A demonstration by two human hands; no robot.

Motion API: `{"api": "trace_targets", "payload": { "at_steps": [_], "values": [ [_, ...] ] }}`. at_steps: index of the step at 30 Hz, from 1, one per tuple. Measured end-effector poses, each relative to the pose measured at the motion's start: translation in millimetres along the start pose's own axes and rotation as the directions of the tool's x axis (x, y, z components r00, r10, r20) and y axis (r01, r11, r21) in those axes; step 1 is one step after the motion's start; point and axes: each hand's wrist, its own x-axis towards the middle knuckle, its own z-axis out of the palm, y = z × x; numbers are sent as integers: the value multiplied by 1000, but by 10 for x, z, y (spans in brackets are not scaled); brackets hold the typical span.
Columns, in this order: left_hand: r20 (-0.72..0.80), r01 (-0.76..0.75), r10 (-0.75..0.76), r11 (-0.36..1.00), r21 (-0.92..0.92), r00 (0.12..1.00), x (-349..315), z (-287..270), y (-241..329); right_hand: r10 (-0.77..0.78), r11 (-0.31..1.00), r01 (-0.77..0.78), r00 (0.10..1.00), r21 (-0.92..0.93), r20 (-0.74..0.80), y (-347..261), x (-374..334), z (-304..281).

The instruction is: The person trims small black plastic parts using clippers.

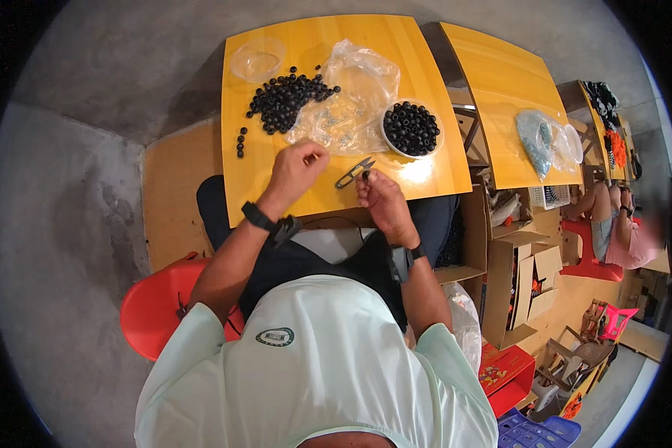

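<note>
My right hand (384, 200) is closed at the table's near edge, pinching a black bead (366, 175) between thumb and forefinger. My left hand (299, 170) hovers over the table to the left, its fingers drawn together; whatever they hold is too small to make out. Between the hands lie thread snips (355, 172), close to the right fingertips. A loose pile of black beads (282, 103) spreads beyond my left hand, with a few single beads (241, 142) off to its left. More beads fill a round white tub (387, 136) beyond my right hand.
A clear plastic bag (358, 75) with small bits lies mid-table on the yellow table (425, 82). At the far left stands a clear bowl (257, 60). Another yellow table (493, 75), cardboard boxes (526, 284) and a seated person (626, 239) are to the right.
</note>
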Motion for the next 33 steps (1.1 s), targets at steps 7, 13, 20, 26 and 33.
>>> {"api": "trace_targets", "payload": {
  "at_steps": [7, 13, 20, 26, 33],
  "values": [
    [-42, -197, 278, 770, 607, 960, 930, 114, -188, -148, 978, 134, 986, 161, 78, -29, 216, -285],
    [137, -259, 231, 664, 701, 963, 1360, 269, -379, -220, 925, 163, 966, 342, 135, 7, 245, -375],
    [228, -244, 98, 556, 795, 969, 1478, 413, -383, -199, 931, 135, 967, 340, 161, -37, 252, -368],
    [189, -378, 346, 641, 667, 919, 1340, 378, -249, -207, 940, 150, 964, 305, 164, -33, 230, -326],
    [210, -69, 53, 995, 68, 976, 508, 488, 366, -210, 917, 151, 970, 370, 125, 11, 244, -344]
  ]
}}
